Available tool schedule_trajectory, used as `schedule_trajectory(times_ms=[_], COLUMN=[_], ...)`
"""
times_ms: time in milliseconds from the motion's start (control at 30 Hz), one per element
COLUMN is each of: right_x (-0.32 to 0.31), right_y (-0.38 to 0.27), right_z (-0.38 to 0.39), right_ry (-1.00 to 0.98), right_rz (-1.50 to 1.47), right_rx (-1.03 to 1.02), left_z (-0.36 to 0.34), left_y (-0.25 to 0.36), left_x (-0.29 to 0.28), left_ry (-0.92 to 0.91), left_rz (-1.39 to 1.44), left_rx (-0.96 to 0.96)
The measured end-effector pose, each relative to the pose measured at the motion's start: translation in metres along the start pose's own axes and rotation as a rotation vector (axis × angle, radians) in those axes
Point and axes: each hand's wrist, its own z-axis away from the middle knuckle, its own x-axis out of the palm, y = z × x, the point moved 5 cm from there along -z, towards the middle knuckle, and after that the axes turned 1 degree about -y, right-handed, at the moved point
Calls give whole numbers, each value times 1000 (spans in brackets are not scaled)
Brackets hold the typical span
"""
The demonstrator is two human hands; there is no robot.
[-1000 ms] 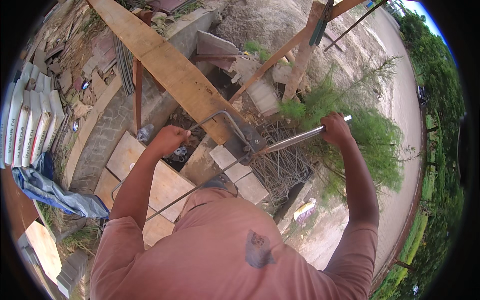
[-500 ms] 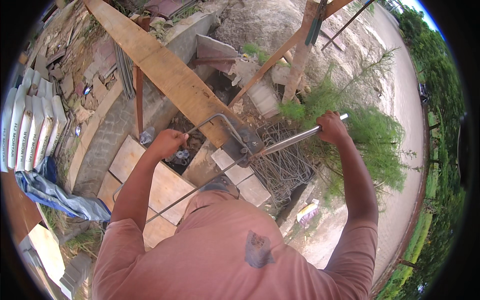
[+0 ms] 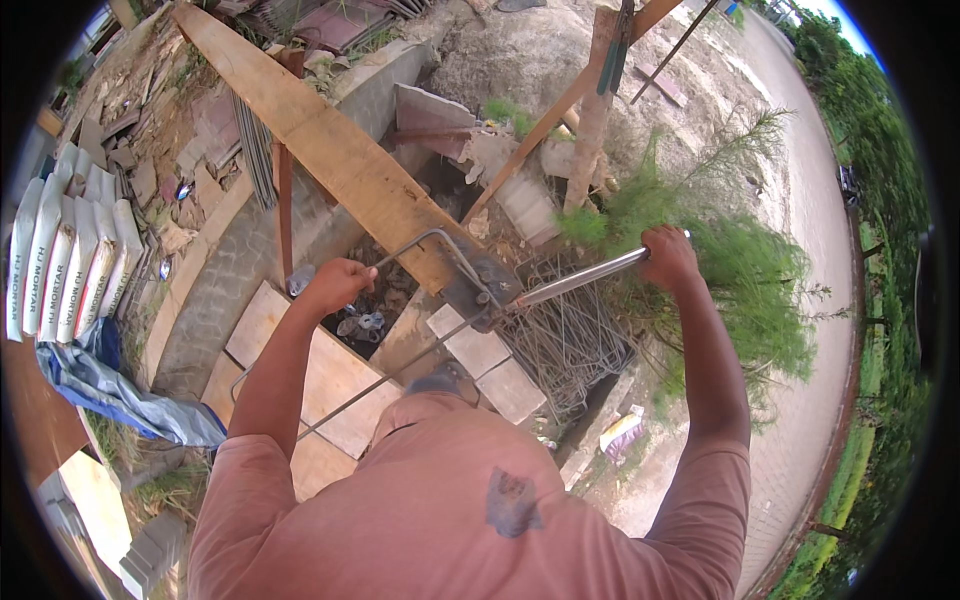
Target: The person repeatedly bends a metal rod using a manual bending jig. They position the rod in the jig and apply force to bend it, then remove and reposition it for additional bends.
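My left hand (image 3: 340, 285) is closed, pinching the end of a bent steel rod (image 3: 404, 250). The rod bends round at the near end of a wooden plank (image 3: 330, 140), beside a dark metal plate (image 3: 465, 300), and its long straight part runs down to the left below my left forearm. My right hand (image 3: 668, 256) is wrapped round the upper end of a shiny metal pipe lever (image 3: 585, 279). The lever's lower end meets the rod area at the plate; the exact contact is too small to tell.
Many bent steel rods (image 3: 575, 340) lie heaped right of the plank end. A feathery green bush (image 3: 740, 290) grows beside my right hand. Pale slabs (image 3: 310, 350) lie beneath my left arm. White bags (image 3: 75, 260) stand at far left; wooden struts (image 3: 590, 140) rise beyond.
The view has shifted slightly. Both hands keep their grips, and the rod and lever stand almost as before.
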Motion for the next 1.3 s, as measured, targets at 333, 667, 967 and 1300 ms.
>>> schedule_trajectory(times_ms=[333,667,967,1300], right_x=[12,25,16,21], right_y=[10,5,-1,-12], right_z=[-2,-3,10,72], right_ry=[136,241,199,96], right_rz=[12,-19,26,13], right_rx=[63,106,123,343], left_z=[32,170,186,183], left_y=[-18,-144,-188,-199], left_x=[-5,-41,-42,-37], left_ry=[466,681,646,694], left_rz=[-376,-685,-564,-431], left_rx=[-43,-288,-190,37])
